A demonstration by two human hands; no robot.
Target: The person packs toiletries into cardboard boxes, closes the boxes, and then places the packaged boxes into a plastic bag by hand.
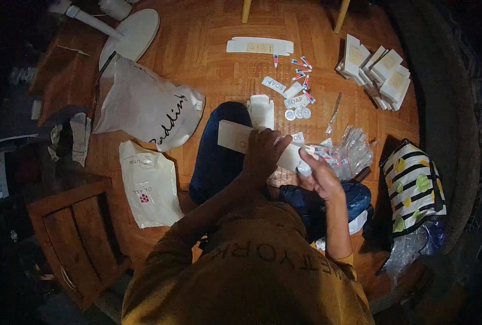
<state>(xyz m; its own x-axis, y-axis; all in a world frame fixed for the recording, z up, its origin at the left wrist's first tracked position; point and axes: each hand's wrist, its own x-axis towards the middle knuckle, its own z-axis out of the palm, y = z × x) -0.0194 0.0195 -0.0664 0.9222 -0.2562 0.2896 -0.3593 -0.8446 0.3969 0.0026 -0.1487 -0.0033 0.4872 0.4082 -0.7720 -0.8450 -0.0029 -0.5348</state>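
My left hand (261, 154) is wrapped over the middle of a long white box (231, 136), which lies slantwise above my lap. At the box's right end my right hand (323, 176) pinches a small round white packet (304, 168) between thumb and fingers. Just beyond the box stands an open white carton (260, 110). Farther right lie small soap packets (295, 101), round white discs (298, 113) and several small red, white and blue tubes (306, 81). A clear plastic bag (354, 154) with more tubes is right of my right hand.
A flat white carton (260, 46) lies at the far side. Stacked white boxes (384, 70) are at the far right. A bedding bag (149, 103) and a cream bag (150, 184) lie left, beside a wooden stool (78, 233). A striped bag (414, 187) is at right.
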